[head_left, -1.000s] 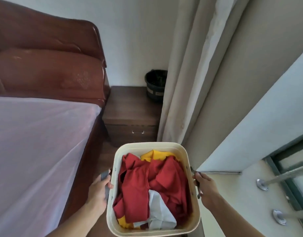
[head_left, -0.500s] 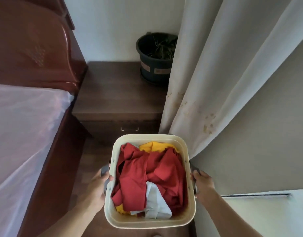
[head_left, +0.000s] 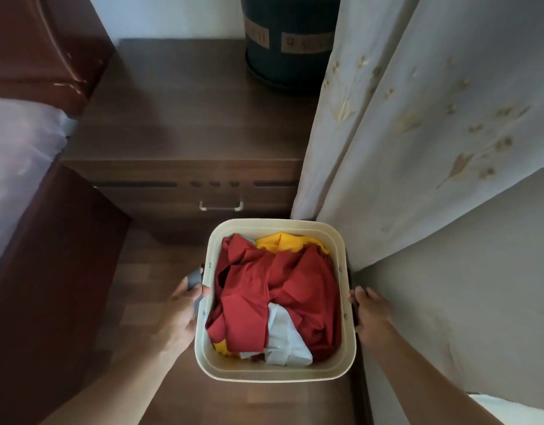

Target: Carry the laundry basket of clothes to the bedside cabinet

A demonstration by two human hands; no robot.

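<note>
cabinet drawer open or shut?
Shut. The drawer front sits flush with the bedside cabinet face; its metal handle is untouched, and no gap shows.

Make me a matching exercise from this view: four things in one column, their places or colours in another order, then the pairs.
Things:
1. laundry basket
2. plant pot
3. curtain
4. white garment

Descriptions:
A. hanging at the right of the cabinet
B. standing on the cabinet top
C. cream, held at both sides by hands
D. lying among red clothes

Pairs: 1-C, 2-B, 3-A, 4-D
</note>
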